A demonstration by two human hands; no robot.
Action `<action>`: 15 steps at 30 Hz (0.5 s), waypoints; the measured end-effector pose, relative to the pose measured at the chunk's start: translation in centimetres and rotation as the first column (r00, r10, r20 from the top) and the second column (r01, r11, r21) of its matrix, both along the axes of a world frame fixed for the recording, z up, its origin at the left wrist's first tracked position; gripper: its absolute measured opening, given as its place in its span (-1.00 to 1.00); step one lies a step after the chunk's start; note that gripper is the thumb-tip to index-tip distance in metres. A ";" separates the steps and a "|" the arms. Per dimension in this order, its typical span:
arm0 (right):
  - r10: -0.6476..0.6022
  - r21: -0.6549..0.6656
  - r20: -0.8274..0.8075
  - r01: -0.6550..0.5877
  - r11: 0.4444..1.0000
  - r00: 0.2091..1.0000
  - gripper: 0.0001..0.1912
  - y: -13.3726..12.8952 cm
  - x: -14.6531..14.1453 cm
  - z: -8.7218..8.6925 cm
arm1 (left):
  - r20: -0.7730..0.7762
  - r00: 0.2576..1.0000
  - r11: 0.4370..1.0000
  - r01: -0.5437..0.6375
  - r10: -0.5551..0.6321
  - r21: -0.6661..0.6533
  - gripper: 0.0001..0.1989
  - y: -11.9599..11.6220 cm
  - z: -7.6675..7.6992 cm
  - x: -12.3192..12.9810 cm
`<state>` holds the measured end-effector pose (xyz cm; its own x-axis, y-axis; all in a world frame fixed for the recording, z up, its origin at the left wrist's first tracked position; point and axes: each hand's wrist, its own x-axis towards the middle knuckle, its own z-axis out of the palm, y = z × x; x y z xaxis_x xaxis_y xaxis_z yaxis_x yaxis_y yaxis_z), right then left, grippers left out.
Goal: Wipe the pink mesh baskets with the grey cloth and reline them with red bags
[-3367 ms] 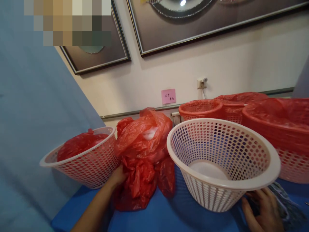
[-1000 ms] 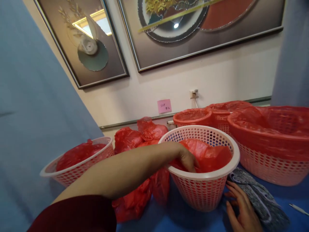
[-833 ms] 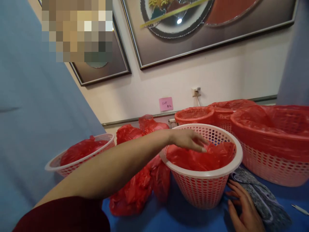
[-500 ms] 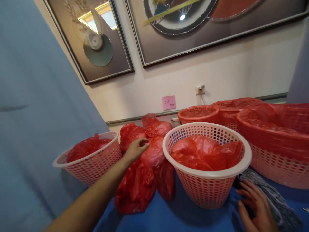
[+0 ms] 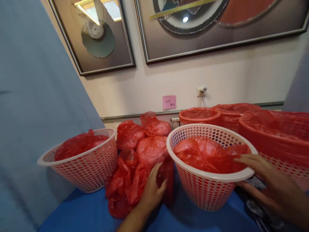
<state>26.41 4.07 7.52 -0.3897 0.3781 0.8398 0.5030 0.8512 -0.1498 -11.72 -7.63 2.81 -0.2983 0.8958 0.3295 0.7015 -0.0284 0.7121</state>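
Observation:
A white plastic basket (image 5: 210,191) with a crumpled red plastic bag (image 5: 205,153) inside stands in the middle right. My right hand (image 5: 267,180) is at its right side, upper fingers over the rim and the lower part against the outer wall, gripping the edge. To the basket's left, my left hand (image 5: 153,188) reaches beside a heap of red plastic bags (image 5: 152,149), its fingers stretched out and thumb apart, holding nothing. Whether its fingertips touch a bag I cannot tell. Several of the heaped bags look full and tied.
Another white basket (image 5: 89,170) with red plastic in it stands at the left by a blue curtain (image 5: 29,112). Red-lined baskets (image 5: 272,138) line the right and back. Dark grey material (image 5: 258,209) lies under my right forearm. A pink note (image 5: 169,102) and a socket (image 5: 201,92) are on the wall.
My left hand has come down and nearer from above the bag heap to its front right. My right hand has risen from the dark item on the table to the basket's rim.

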 end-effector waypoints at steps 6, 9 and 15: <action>-0.054 0.190 0.003 0.052 0.980 0.999 -0.82 -1.8 0.2 -0.8 | -0.436 0.900 0.904 0.179 0.009 0.388 0.10 -4.2 4.5 4.4; 0.006 0.267 -0.005 -0.005 0.964 1.000 -0.80 -3.0 -0.5 1.1 | -0.647 0.763 0.853 0.333 0.008 0.403 -0.08 -5.5 8.4 5.2; 0.156 0.130 -0.179 -0.133 0.982 0.972 -0.75 -4.9 -4.4 7.7 | -0.630 0.776 0.748 0.417 0.002 0.516 -0.76 -6.6 15.5 3.2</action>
